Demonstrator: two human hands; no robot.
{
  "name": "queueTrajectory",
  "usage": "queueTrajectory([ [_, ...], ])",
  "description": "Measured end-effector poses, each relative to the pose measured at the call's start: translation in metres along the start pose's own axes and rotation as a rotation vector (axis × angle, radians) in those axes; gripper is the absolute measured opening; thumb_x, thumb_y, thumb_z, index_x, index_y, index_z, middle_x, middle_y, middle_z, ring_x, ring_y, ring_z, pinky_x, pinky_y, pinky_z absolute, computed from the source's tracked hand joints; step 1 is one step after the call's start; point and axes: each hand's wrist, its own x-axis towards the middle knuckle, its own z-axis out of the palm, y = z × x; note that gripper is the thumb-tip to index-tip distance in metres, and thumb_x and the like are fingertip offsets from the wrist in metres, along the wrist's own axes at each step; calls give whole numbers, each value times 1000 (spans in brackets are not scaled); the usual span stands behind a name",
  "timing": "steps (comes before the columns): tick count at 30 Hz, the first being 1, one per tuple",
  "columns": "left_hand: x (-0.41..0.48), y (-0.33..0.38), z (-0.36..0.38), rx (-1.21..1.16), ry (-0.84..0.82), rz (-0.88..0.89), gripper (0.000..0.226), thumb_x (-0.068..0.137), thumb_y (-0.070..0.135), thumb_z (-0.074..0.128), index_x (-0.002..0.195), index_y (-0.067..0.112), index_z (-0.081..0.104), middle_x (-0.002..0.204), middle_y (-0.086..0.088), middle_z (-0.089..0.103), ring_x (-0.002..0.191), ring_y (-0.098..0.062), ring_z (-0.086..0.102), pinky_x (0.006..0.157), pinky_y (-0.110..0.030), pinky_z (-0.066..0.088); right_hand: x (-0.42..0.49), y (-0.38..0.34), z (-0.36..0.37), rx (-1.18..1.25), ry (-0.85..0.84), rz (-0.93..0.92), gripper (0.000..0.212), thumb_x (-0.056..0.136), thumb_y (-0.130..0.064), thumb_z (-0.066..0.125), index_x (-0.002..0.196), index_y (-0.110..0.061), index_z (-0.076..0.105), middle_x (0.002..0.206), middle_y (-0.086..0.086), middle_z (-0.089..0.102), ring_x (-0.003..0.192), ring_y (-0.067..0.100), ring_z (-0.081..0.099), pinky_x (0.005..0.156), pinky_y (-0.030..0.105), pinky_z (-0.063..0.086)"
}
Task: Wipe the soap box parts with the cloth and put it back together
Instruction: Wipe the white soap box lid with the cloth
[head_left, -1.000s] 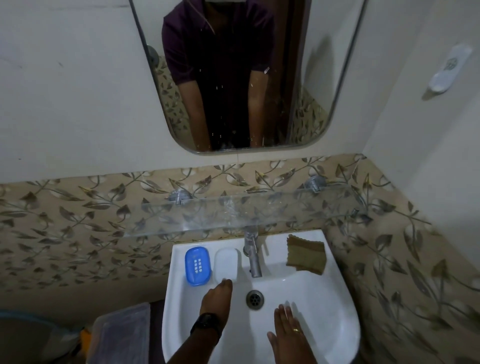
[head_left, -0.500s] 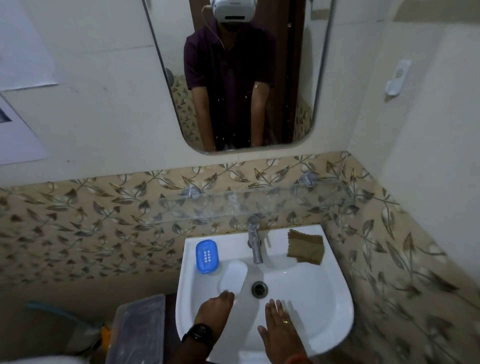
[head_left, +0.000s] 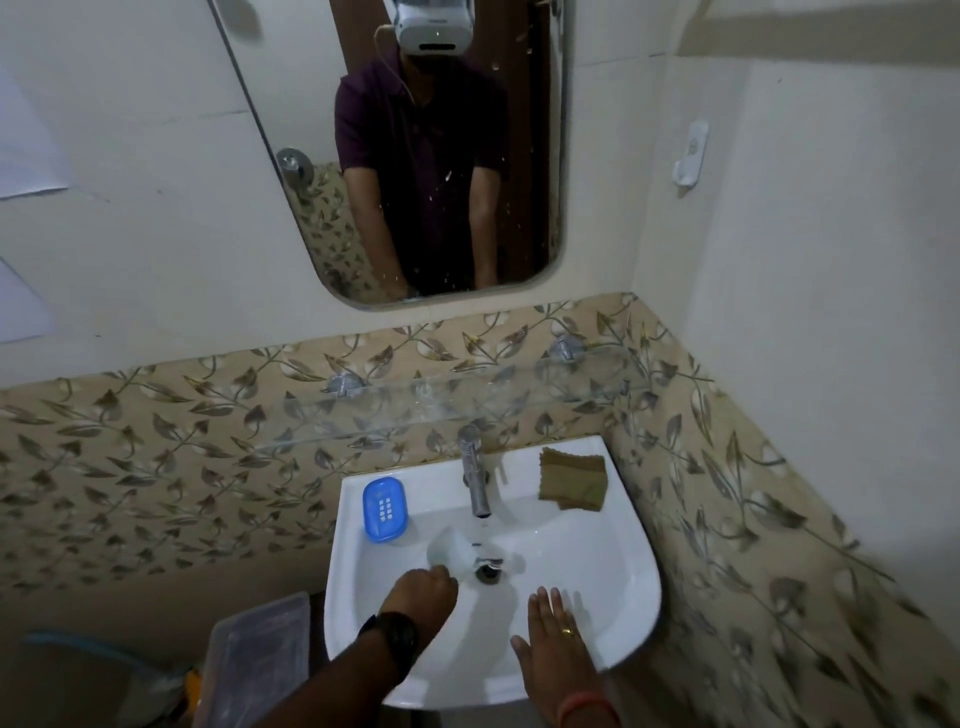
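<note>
White soap box part (head_left: 451, 552) moved off ledge (head_left: 441, 475) into basin (head_left: 597, 571), beside drain (head_left: 487, 571). Left hand (head_left: 423, 592) apparently grips its near edge. Tap (head_left: 475, 480) now running.

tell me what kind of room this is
Most likely a small bathroom: a white washbasin with a tap, a mirror on the wall above, and a glass shelf over leaf-patterned tiles.

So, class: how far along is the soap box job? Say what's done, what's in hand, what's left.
Done: the box is apart; the blue part lies on the sink ledge. In hand: the left hand holds the white part under the tap; the right hand rests flat inside the sink. Left: the cloth lies folded and untouched, so all wiping and reassembly remain.
</note>
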Motion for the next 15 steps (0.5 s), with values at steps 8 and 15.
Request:
queueTrajectory([
  [8,18,31,-13,216,-284,-106,37,102,-3,42,137,-13,49,140,-34,53,126,-50,54,102,-62,47,8,11,14,49,-136,41,114,62,-68,-34,154,-10,1,163,7,-8,150,27,-7,111,24,-27],
  [15,29,41,-25,220,-357,-254,33,101,8,49,128,-7,60,128,-27,66,117,-46,63,93,-63,54,13,14,19,126,-116,94,91,81,-62,-21,153,-10,-1,164,8,-7,150,26,-9,118,33,-14],
])
